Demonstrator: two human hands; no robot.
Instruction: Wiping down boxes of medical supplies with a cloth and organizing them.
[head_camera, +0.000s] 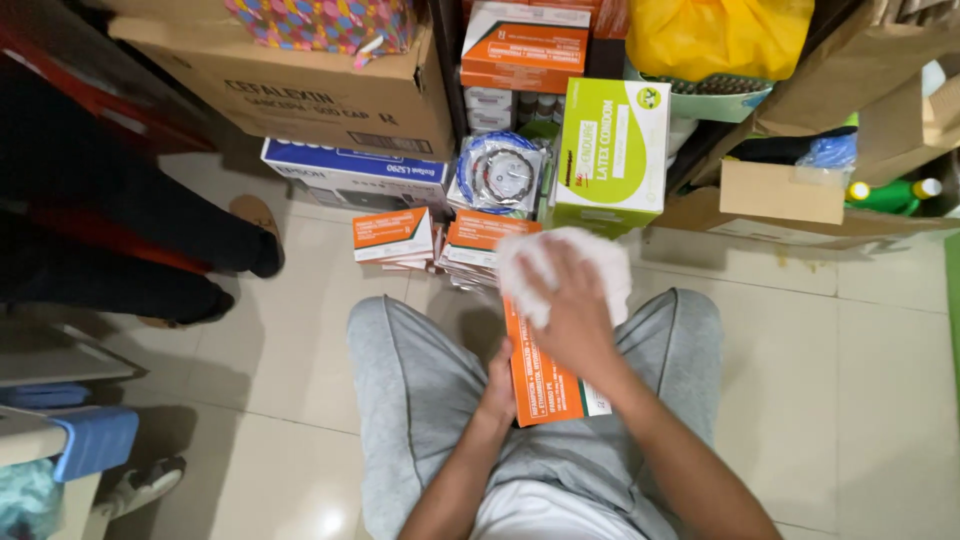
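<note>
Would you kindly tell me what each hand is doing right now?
Left hand: closed on the orange box, holding its edge.
Right hand: pressing a white cloth onto that box.

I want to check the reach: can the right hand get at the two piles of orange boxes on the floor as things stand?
Probably yes. The right hand presses a white cloth on the orange box over the lap, and the piles of orange boxes lie just beyond the knees with open floor between. It would first have to lift off the box.
</note>
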